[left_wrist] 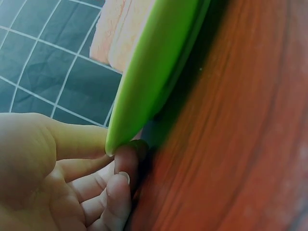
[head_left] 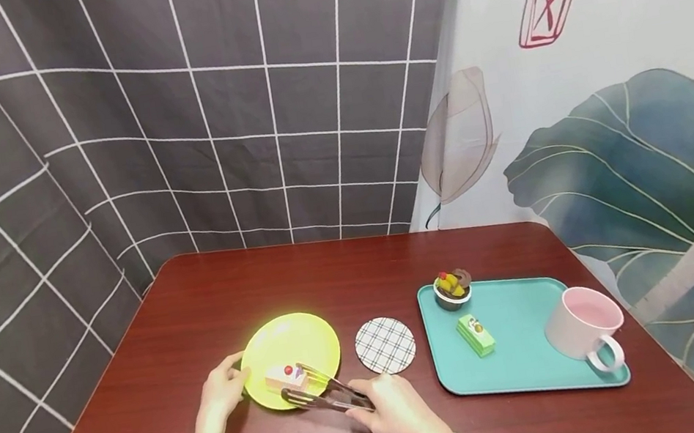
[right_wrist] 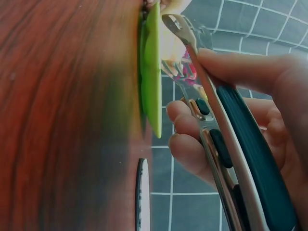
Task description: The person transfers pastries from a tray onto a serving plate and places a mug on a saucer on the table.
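A yellow-green plate [head_left: 284,336] lies on the table, with a pink cake slice [head_left: 280,383] topped by a red cherry near its front. My left hand [head_left: 220,395] pinches the plate's left rim, thumb on top and fingers beneath; in the left wrist view the plate [left_wrist: 149,82] shows edge-on between them. My right hand [head_left: 395,409] grips metal tongs [head_left: 339,398] with dark handles, seen close in the right wrist view as tongs [right_wrist: 216,110]. The two arms of the tongs reach over the plate, their tips spread around the cake slice.
A round checked coaster [head_left: 385,345] lies right of the plate. Further right, a teal tray [head_left: 528,368] bears a fruit-topped cupcake [head_left: 452,290], a green cake piece [head_left: 475,335] and a pink mug [head_left: 582,324]. Behind the table [head_left: 328,271] hangs a dark gridded curtain [head_left: 303,97].
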Motion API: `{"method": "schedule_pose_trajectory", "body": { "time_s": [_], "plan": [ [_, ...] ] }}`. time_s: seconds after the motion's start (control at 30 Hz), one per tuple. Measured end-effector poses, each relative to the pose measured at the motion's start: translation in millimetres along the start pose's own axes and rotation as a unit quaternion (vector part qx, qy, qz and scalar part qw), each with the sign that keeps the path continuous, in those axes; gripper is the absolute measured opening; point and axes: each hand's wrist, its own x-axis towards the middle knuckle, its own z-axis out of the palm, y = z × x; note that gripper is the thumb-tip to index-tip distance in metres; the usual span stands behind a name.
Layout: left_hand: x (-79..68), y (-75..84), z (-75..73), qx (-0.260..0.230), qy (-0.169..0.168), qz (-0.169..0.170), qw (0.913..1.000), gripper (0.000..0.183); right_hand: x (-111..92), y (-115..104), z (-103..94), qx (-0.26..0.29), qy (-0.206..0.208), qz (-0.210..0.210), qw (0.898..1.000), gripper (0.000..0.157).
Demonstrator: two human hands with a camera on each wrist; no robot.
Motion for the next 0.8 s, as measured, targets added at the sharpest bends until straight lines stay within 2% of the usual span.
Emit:
{"method": "schedule_pose_trajectory", "body": {
  "time_s": [0.17, 0.43, 0.57, 0.8],
  "plan": [
    [0.7, 0.0, 0.1, -0.013, -0.001, 0.002, 0.9999, 0.044, -1.6, -1.7, -1.7, -0.017, -0.002, 0.013, 1.000, 0.021],
    [-0.8, -2.0, -1.1, -0.023, 0.002, 0.002, 0.9997, 0.042, -8.9, -0.7, -5.1, 0.038, -0.008, 0.044, 0.998, 0.021],
    [-1.9, -4.2, -1.0, -0.027, -0.003, -0.006, 0.9996, 0.043, -14.3, 2.1, -5.3, 0.042, -0.004, 0.051, 0.998, 0.021],
    [-0.9, -3.6, -0.5, -0.029, 0.001, 0.003, 0.9996, 0.043, -19.5, 4.9, -6.4, 0.035, 0.009, 0.052, 0.998, 0.022]
  ]
}}
